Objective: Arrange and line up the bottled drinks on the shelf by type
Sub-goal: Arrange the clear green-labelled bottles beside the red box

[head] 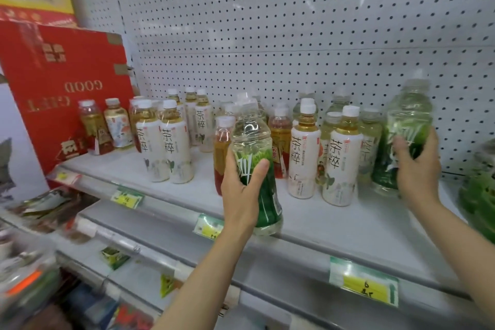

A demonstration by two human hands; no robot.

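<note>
our left hand has its fingers curled around a green-labelled bottle near the front edge of the white shelf, while our right hand clasps a second green bottle beside the white-labelled tea bottles.

Red cardboard gift box at 9 o'clock, leaning against white pegboard back panel — yellow price tags along the rail at 5 o'clock, blurred packaged goods on lower racks at 7 o'clock.
</note>
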